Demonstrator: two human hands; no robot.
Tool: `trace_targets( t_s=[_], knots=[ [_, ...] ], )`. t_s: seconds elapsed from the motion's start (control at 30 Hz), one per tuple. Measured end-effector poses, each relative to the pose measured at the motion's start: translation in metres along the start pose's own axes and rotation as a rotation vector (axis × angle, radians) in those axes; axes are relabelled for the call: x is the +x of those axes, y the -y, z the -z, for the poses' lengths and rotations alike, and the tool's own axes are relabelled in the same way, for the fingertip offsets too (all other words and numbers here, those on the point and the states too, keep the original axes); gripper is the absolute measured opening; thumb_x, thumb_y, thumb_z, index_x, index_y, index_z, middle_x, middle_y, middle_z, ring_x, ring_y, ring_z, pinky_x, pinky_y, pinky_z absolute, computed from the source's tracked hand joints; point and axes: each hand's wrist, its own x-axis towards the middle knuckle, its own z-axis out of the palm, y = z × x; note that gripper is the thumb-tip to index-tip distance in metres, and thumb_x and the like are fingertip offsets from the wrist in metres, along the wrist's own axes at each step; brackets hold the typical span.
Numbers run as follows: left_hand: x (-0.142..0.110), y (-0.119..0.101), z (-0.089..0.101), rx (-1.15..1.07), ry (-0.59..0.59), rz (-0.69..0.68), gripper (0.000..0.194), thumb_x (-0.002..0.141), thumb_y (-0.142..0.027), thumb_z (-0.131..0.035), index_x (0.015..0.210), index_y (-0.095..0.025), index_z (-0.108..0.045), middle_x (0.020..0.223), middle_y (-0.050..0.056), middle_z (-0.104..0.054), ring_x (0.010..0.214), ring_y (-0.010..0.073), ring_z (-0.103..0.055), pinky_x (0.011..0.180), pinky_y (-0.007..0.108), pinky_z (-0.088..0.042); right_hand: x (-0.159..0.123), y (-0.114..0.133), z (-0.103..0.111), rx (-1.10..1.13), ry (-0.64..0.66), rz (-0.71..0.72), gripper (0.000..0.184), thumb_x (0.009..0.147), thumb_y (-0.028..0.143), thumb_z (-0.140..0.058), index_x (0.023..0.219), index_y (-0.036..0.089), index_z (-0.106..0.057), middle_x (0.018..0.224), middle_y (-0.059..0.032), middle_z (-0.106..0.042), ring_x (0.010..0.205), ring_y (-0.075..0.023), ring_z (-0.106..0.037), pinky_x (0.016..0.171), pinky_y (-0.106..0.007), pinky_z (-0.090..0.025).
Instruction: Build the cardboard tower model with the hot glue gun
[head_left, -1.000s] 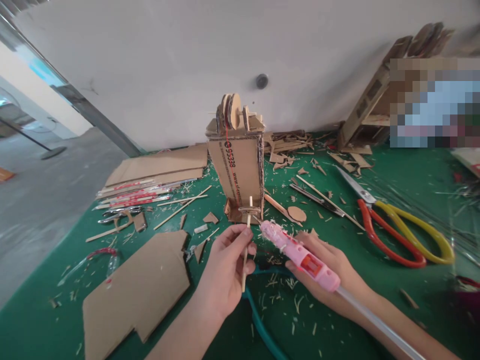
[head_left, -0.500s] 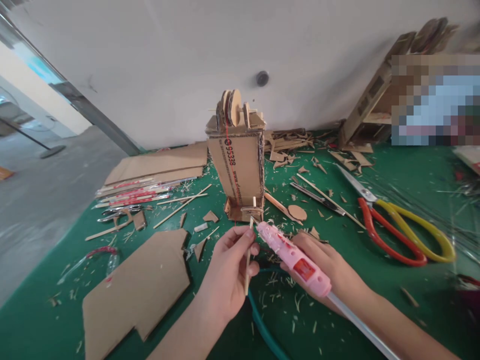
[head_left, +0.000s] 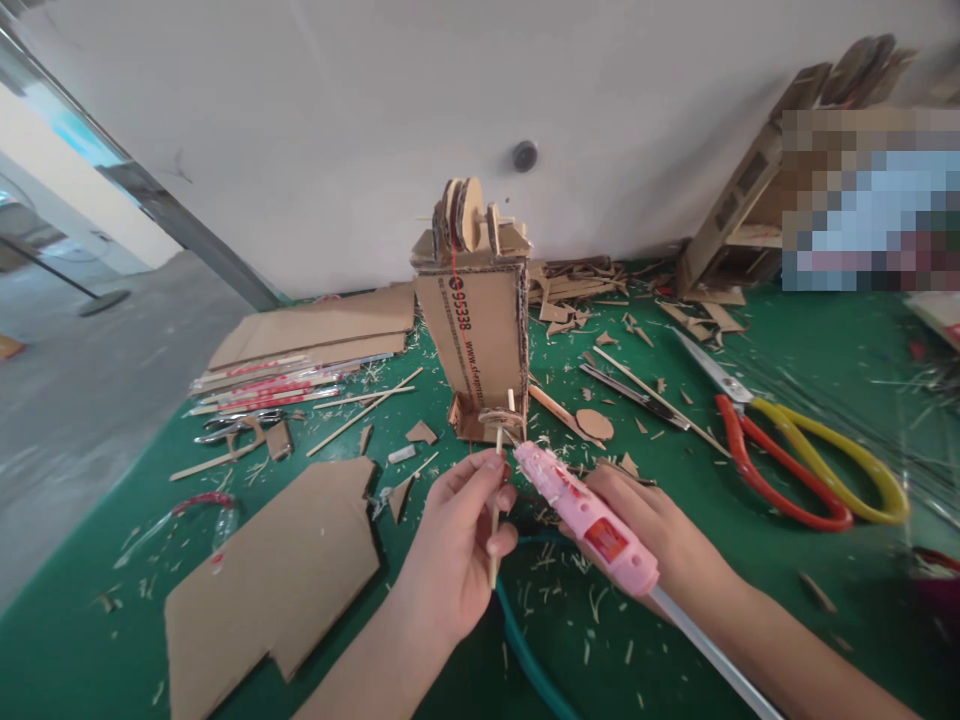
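My left hand point(head_left: 454, 545) pinches a thin wooden stick point(head_left: 496, 505) that carries a small cardboard disc point(head_left: 501, 417) at its top end. My right hand point(head_left: 660, 535) grips a pink glue gun point(head_left: 589, 518) with a clear glue rod sticking out behind; its nozzle points at the stick just below the disc. Right behind them stands a tall cardboard tower point(head_left: 476, 330) with cardboard wheels on an axle on top and a red thread running down its front.
A green mat point(head_left: 675, 640) is littered with cardboard scraps and wooden sticks. A large cardboard cutout point(head_left: 277, 580) lies at the left, red-and-yellow scissors point(head_left: 795, 455) at the right, packed chopsticks point(head_left: 262, 385) and flat cardboard sheets at the back left. Another cardboard structure point(head_left: 742, 220) leans at the back right.
The glue gun's nozzle has moved a little left and closer to the stick. My left hand has raised the stick's disc slightly toward the tower's base.
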Motion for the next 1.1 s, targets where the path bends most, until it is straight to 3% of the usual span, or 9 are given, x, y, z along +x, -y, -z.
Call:
trace_targets(
  t_s=[0.63,1.1],
  knots=[
    [0.0006,0.0022,-0.0017,0.019,-0.003,0.002,0.01,0.088,-0.017,-0.059,0.081,-0.01,-0.057,0.073,-0.003,-0.043,0.049,0.0004,-0.036,0.027,0.006,-0.025,0.0,-0.0034,-0.0019,-0.029,-0.028,0.028,0.005,0.091,0.02,-0.05,0.095,0.019,-0.047,0.079,-0.0033,-0.057,0.064,-0.0169,-0.056,0.055,-0.029,-0.039],
    [-0.0008,0.002,-0.0014,0.12,-0.039,-0.057,0.019,0.077,-0.026,-0.072,0.082,-0.014,-0.058,0.073,-0.004,-0.041,0.053,0.0029,-0.036,0.028,0.007,-0.019,-0.0009,-0.0023,-0.0011,-0.048,-0.049,0.042,0.006,0.091,0.02,-0.051,0.095,0.02,-0.046,0.077,-0.0024,-0.056,0.062,-0.0158,-0.054,0.053,-0.028,-0.038]
  ],
)
